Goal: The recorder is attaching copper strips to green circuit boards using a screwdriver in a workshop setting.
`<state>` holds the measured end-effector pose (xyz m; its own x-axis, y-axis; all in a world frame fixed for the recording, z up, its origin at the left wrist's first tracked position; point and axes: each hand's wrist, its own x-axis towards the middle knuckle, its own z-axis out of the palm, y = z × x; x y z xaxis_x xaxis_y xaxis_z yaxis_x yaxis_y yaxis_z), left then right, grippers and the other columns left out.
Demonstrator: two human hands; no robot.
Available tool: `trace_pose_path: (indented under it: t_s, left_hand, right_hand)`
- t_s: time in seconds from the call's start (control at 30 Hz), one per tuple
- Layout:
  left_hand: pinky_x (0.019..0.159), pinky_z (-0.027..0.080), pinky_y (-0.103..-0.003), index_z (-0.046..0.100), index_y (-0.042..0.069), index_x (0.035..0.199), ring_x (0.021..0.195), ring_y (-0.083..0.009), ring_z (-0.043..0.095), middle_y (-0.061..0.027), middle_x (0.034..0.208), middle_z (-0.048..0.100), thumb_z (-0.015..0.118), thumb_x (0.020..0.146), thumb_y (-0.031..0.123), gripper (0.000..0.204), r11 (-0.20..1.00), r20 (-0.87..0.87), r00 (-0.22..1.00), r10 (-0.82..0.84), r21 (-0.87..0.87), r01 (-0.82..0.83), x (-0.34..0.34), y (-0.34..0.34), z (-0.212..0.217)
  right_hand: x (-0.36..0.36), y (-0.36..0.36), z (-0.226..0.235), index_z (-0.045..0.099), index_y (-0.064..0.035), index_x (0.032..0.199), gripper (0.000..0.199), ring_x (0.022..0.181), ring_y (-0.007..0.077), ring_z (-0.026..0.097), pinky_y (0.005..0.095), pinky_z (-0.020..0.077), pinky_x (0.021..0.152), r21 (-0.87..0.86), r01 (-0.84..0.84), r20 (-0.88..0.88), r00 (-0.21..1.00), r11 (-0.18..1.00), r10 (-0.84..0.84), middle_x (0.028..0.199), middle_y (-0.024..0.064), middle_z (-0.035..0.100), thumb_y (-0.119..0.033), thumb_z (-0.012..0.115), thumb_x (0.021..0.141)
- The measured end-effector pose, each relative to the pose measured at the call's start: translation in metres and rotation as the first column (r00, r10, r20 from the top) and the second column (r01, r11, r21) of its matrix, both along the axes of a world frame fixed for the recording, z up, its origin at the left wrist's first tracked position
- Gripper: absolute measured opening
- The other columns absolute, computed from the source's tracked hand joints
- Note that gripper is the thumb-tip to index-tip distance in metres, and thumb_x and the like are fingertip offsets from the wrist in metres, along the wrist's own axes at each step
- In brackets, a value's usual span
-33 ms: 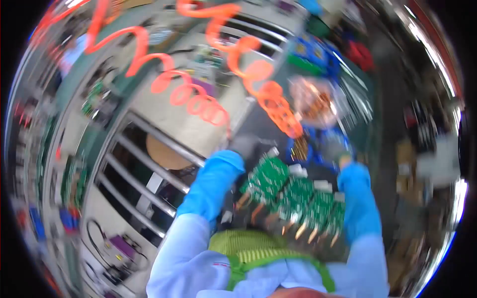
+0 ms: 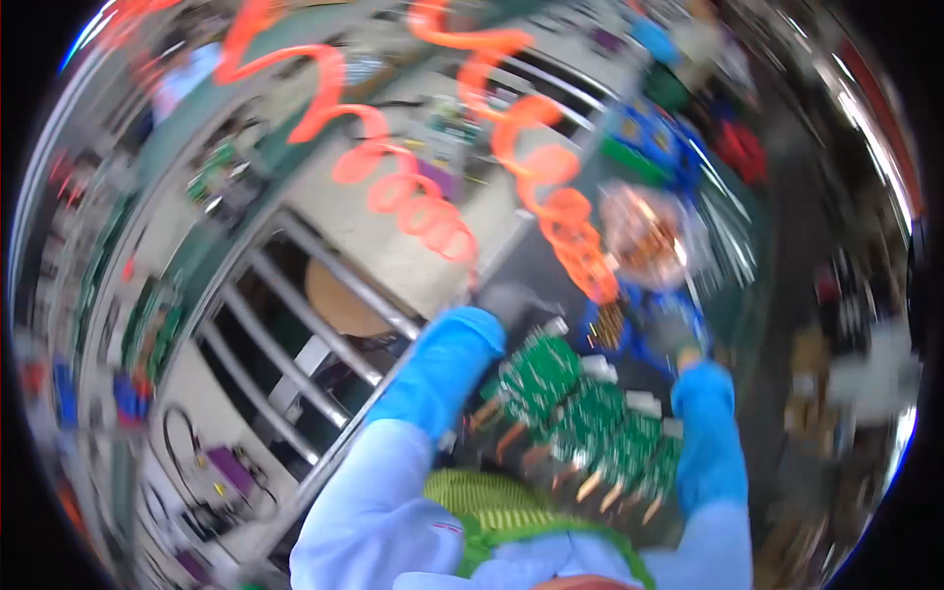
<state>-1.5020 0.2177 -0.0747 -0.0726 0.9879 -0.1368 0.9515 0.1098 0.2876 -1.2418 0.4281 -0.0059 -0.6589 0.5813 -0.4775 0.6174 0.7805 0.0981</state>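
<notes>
My left hand (image 2: 513, 301), in a grey glove with a blue sleeve cover, is just beyond the left end of a row of green circuit boards (image 2: 541, 374). Blur hides its fingers and anything in them. An orange coiled hose (image 2: 433, 231) ends close by it. My right hand (image 2: 671, 329), gloved alike, is over a blue bin (image 2: 644, 349) beyond the boards' right end; its fingers are smeared too. Beside it, a second blue bin (image 2: 593, 339) holds small brass-coloured parts (image 2: 608, 324). Several copper-coloured prongs (image 2: 590, 486) stick out from the boards toward me.
A clear bag of copper-coloured parts (image 2: 644, 236) lies past the bins. Another orange coiled hose (image 2: 565, 221) hangs above the dark bench. Metal rails (image 2: 295, 324) run along the left, and blue bins (image 2: 649, 143) stand farther back.
The whole scene has shifted a little right and down in the picture. Both hands stay near the same places, the left by the boards' end and the right over the bin.
</notes>
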Motion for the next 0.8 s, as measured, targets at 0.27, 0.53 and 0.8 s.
trace_pose_path:
  t_s: [0.27, 0.53, 0.8]
  left_hand:
    - [0.072, 0.042, -0.035, 0.063, 0.017, 0.101, 0.097, -0.0221, 0.058, -0.0043, 0.106, 0.061, 0.05, 0.085, 0.017, 0.021, 0.958, -0.256, 0.957, 0.137, -0.21, -0.194, 0.1, 0.103, -0.108]
    - [0.083, 0.047, -0.045, 0.065, 0.012, 0.101, 0.105, -0.0316, 0.058, -0.0114, 0.111, 0.06, 0.047, 0.088, 0.018, 0.023, 0.859, -0.05, 0.9, 0.433, -0.278, -0.429, 0.102, 0.079, -0.097]
    - [0.077, 0.049, -0.044, 0.061, 0.007, 0.102, 0.089, -0.0358, 0.062, -0.0182, 0.093, 0.064, 0.054, 0.08, 0.014, 0.024, 0.967, 0.215, 0.949, 0.231, 0.059, -0.249, 0.079, -0.016, -0.015]
  right_hand:
    - [0.111, 0.051, -0.106, 0.025, -0.0181, 0.143, 0.087, 0.102, 0.0325, 0.055, 0.0455, 0.046, 0.086, 0.107, 0.05, 0.004, 0.999, 0.993, -0.051, 0.116, 0.015, 0.051, -0.014, 0.068, 0.068]
    - [0.136, 0.04, -0.087, 0.035, -0.0214, 0.135, 0.075, 0.099, 0.0358, 0.056, 0.0455, 0.0471, 0.082, 0.198, 0.177, -0.133, 0.979, 0.964, -0.153, 0.119, 0.0123, 0.049, -0.013, 0.069, 0.068]
    - [0.166, 0.023, -0.063, 0.051, -0.0071, 0.104, 0.043, 0.098, 0.0405, 0.055, 0.0479, 0.0452, 0.083, 0.019, 0.296, -0.494, 0.833, 0.955, -0.248, 0.103, 0.0193, 0.054, -0.01, 0.068, 0.064]
